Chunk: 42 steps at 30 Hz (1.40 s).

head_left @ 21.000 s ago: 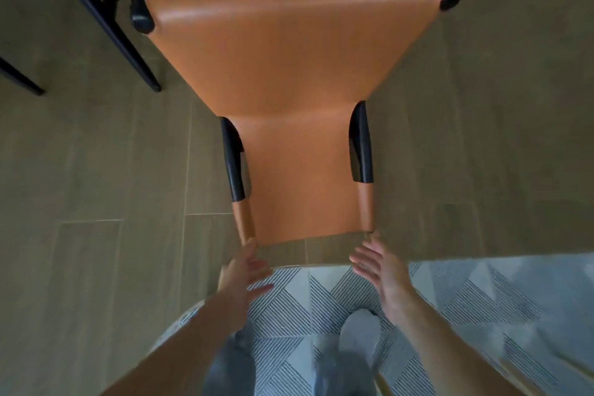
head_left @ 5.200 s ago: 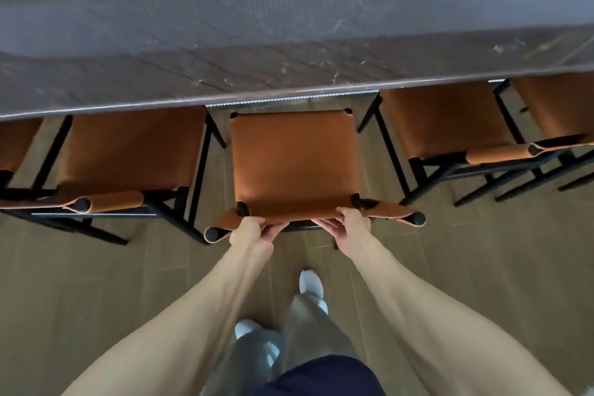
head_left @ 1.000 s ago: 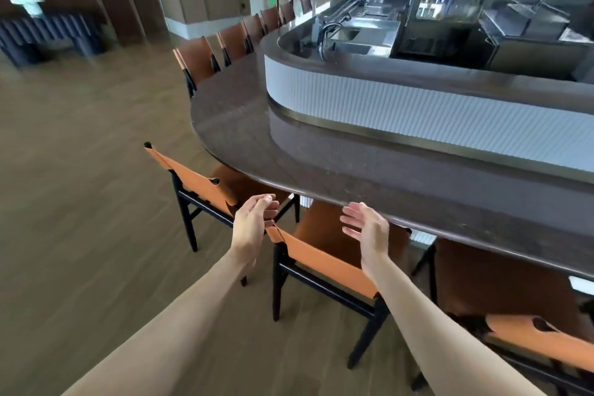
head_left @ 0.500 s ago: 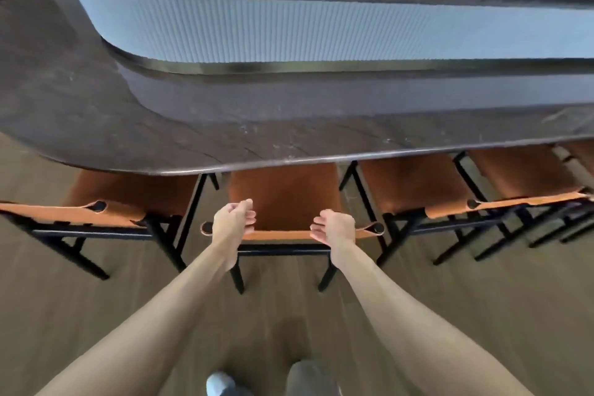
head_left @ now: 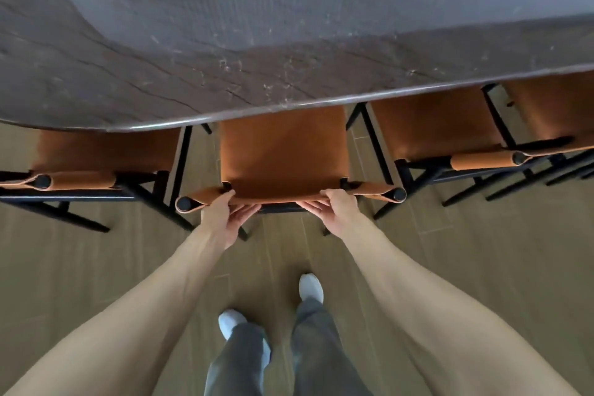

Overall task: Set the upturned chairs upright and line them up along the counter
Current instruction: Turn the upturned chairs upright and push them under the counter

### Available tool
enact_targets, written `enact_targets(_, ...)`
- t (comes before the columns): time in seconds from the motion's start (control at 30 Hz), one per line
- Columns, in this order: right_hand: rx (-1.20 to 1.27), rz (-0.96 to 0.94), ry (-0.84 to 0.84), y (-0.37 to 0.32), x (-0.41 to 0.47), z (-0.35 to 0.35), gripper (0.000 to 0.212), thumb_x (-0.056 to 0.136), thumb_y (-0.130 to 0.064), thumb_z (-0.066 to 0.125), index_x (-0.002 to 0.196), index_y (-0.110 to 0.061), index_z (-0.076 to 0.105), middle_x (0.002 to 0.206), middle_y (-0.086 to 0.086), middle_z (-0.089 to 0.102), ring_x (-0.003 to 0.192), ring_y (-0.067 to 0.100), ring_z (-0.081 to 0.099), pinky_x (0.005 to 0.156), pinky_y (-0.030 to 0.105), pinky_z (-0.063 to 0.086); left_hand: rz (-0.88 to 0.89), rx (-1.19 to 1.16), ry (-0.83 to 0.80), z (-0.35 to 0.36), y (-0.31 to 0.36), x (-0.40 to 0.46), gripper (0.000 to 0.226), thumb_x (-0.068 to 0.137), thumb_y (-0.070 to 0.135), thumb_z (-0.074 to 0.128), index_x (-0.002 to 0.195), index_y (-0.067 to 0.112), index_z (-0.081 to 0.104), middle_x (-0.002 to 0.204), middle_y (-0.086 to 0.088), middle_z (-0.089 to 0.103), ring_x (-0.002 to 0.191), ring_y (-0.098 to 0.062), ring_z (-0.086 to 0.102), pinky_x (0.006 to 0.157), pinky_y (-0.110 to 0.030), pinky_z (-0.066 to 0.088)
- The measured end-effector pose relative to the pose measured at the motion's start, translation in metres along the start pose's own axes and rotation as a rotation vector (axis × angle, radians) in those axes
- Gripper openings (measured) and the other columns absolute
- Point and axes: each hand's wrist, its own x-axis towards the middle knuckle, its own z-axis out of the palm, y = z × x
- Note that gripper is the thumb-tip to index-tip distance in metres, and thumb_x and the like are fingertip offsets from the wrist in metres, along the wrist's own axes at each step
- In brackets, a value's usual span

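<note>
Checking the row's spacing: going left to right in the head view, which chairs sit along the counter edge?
Orange leather chair at left → held orange leather chair in the middle → orange leather chair right of it → orange chair cut off at the frame's edge.

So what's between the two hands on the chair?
In the head view, only the chair's orange backrest runs between the left hand and the right hand, both holding its top edge. Nothing else sits there.

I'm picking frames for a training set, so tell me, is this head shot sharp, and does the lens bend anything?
Head view: mostly sharp, slight softness; wide-angle lens bows the counter edge; pale glare streaks its top; both hands clear on the middle chair.
</note>
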Motion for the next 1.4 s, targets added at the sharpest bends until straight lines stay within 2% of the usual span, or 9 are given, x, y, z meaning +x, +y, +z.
enact_targets(0.17, -0.016, 0.044, -0.002, -0.025, 0.005, -0.004, 0.046, 0.094, 0.019, 0.039, 0.133, -0.006, 0.043, 0.129, 0.03, 0.054, 0.099, 0.047, 0.066, 0.085, 0.06, 0.058, 0.023, -0.032, 0.113, 0.017, -0.003, 0.002, 0.015, 0.097, -0.01, 0.044, 0.108, -0.003, 0.052, 0.105, -0.027, 0.06, 0.08, -0.041, 0.067, 0.077, -0.044, 0.06)
enact_targets(0.37, -0.064, 0.042, -0.012, -0.058, 0.012, -0.024, 0.04, 0.096, 0.017, 0.04, 0.13, -0.003, 0.046, 0.124, 0.03, 0.057, 0.103, 0.046, 0.066, 0.09, 0.061, 0.056, 0.011, -0.052, 0.117, 0.044, -0.027, -0.007, 0.023, 0.097, -0.011, 0.044, 0.118, -0.001, 0.046, 0.107, -0.025, 0.059, 0.099, -0.044, 0.064, 0.087, -0.052, 0.056)
enact_targets(0.5, -0.079, 0.051, -0.036, -0.075, 0.016, -0.032, 0.037, 0.096, 0.018, 0.04, 0.127, -0.003, 0.046, 0.109, 0.029, 0.059, 0.094, 0.045, 0.066, 0.093, 0.061, 0.054, 0.005, -0.067, 0.093, 0.056, -0.035, -0.008, 0.026, 0.099, -0.012, 0.043, 0.123, -0.002, 0.047, 0.119, -0.027, 0.057, 0.087, -0.04, 0.065, 0.094, -0.054, 0.054)
enact_targets(0.7, -0.099, 0.073, -0.075, -0.082, 0.021, -0.039, 0.04, 0.098, 0.013, 0.044, 0.132, -0.006, 0.047, 0.123, 0.027, 0.061, 0.104, 0.044, 0.067, 0.094, 0.058, 0.055, -0.022, -0.097, 0.078, 0.061, -0.037, -0.01, 0.01, 0.099, -0.009, 0.049, 0.106, -0.003, 0.054, 0.13, -0.026, 0.057, 0.102, -0.039, 0.066, 0.096, -0.053, 0.055)
enact_targets(0.83, -0.157, 0.079, -0.087, -0.078, 0.021, -0.047, 0.031, 0.1, 0.001, 0.052, 0.13, -0.007, 0.052, 0.121, 0.026, 0.066, 0.098, 0.041, 0.072, 0.087, 0.054, 0.06, 0.019, -0.078, -0.004, 0.053, -0.043, -0.02, 0.019, 0.1, -0.003, 0.053, 0.119, 0.001, 0.052, 0.127, -0.025, 0.061, 0.104, -0.039, 0.068, 0.093, -0.053, 0.057)
enact_targets(0.93, -0.376, 0.156, -0.095, -0.076, 0.013, -0.049, 0.035, 0.099, -0.024, 0.063, 0.12, 0.004, 0.056, 0.114, 0.032, 0.066, 0.094, 0.044, 0.073, 0.076, 0.05, 0.063, -0.031, 0.085, -0.032, 0.064, -0.05, -0.035, 0.019, 0.102, 0.008, 0.052, 0.119, 0.001, 0.052, 0.116, -0.029, 0.066, 0.103, -0.043, 0.069, 0.084, -0.052, 0.06)
enact_targets(1.03, -0.715, 0.192, -0.169, -0.084, -0.004, -0.041, 0.053, 0.101, -0.036, 0.056, 0.114, 0.015, 0.06, 0.104, 0.032, 0.072, 0.089, 0.043, 0.075, 0.083, 0.047, 0.062, -0.071, 0.536, -0.037, 0.084, -0.045, -0.06, 0.027, 0.102, 0.016, 0.05, 0.107, -0.008, 0.061, 0.097, -0.028, 0.074, 0.086, -0.042, 0.074, 0.073, -0.049, 0.062)
enact_targets(1.17, -0.896, -0.05, -0.318, -0.116, -0.04, -0.003, 0.042, 0.103, -0.025, 0.052, 0.117, 0.014, 0.063, 0.099, 0.03, 0.074, 0.085, 0.041, 0.076, 0.074, 0.042, 0.064, 0.222, 0.838, -0.031, 0.116, -0.008, -0.092, 0.024, 0.095, 0.01, 0.051, 0.103, -0.003, 0.069, 0.091, -0.02, 0.077, 0.082, -0.034, 0.076, 0.079, -0.045, 0.063)
enact_targets(1.4, -0.865, -0.714, -0.5, -0.151, -0.118, 0.089, 0.032, 0.107, -0.029, 0.046, 0.118, -0.006, 0.066, 0.115, 0.016, 0.073, 0.104, 0.03, 0.071, 0.092, 0.039, 0.059, 0.79, 0.66, -0.077, 0.129, 0.079, -0.153, 0.023, 0.1, 0.018, 0.054, 0.113, 0.007, 0.069, 0.106, -0.017, 0.073, 0.093, -0.025, 0.067, 0.091, -0.044, 0.054)
